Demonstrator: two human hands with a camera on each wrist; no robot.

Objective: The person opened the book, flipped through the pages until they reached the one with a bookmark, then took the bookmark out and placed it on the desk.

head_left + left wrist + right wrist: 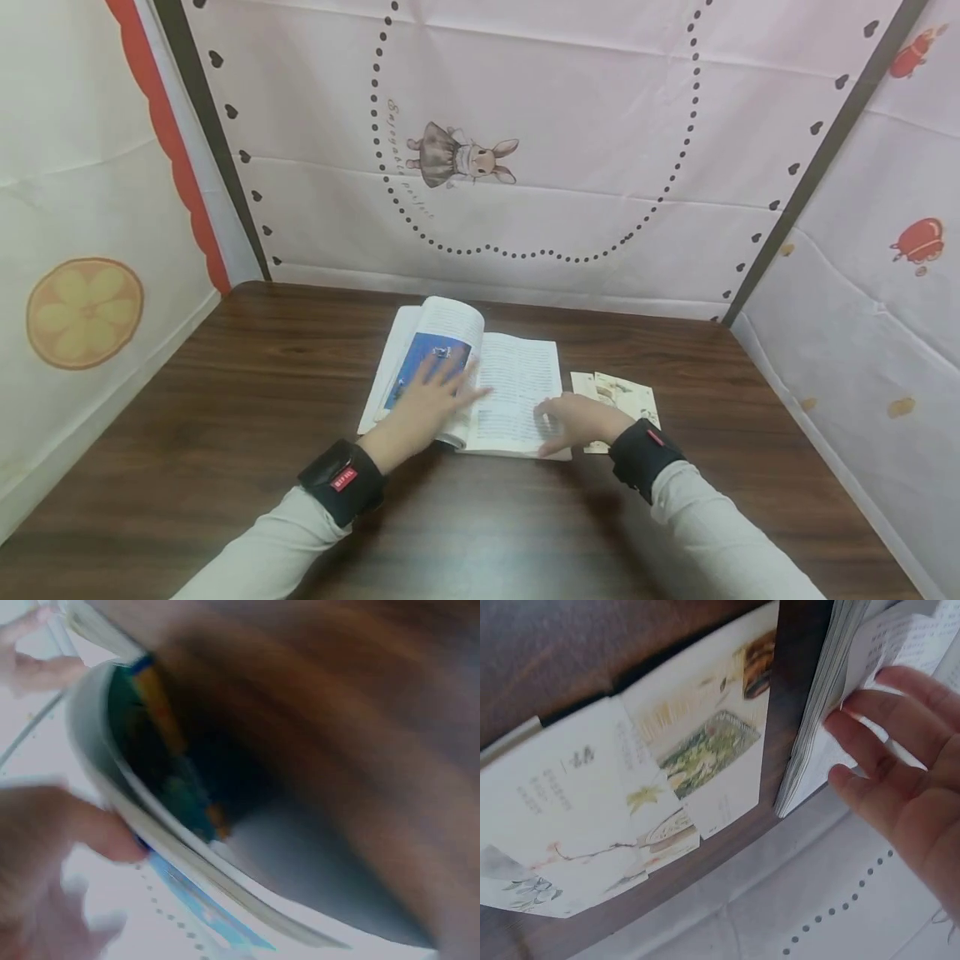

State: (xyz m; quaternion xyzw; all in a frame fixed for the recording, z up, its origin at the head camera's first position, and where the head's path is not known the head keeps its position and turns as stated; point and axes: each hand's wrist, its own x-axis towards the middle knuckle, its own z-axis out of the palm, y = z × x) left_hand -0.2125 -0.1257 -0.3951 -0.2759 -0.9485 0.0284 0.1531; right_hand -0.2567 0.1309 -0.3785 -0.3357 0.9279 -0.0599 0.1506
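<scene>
At one worktop (187, 400) we count one open book (517, 400), two hands (423, 408) (583, 419), two black wristbands (337, 482) (642, 458) and, between the book and the worktop's right edge, at least two printed cards (630, 398).

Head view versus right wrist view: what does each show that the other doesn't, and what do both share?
Only the head view shows the left hand, the blue picture and the orange fruit print at far left. Only the right wrist view makes out the branch drawing on the printed cards. Both show the right hand, the open book, the cards and the brown table.
</scene>
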